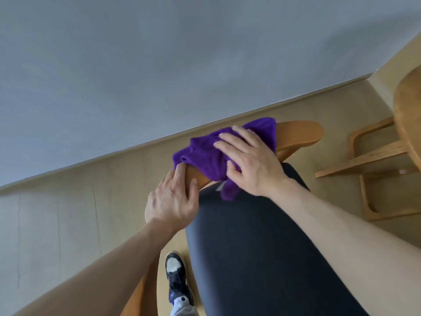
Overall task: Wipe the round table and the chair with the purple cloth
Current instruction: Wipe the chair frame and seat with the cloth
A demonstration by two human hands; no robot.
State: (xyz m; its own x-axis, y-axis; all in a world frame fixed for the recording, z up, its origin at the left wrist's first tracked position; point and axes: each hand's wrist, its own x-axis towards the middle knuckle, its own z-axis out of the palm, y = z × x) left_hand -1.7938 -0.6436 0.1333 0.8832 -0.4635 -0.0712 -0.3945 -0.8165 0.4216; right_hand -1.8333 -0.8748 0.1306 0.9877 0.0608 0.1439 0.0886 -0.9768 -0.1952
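While bunched on the chair (300, 133), purple cloth (205, 153) under flat right hand (252, 160), grip open

Bare forearms, black-and-white sneaker (176, 275)

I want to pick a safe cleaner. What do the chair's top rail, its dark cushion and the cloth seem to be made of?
Top rail: looks like bent wood with a smooth, lightly glossy orange-brown finish. Cushion: dark, smooth and matte, perhaps fabric or faux leather; blur leaves it open. Cloth: purple and fuzzy, likely microfibre or terry.
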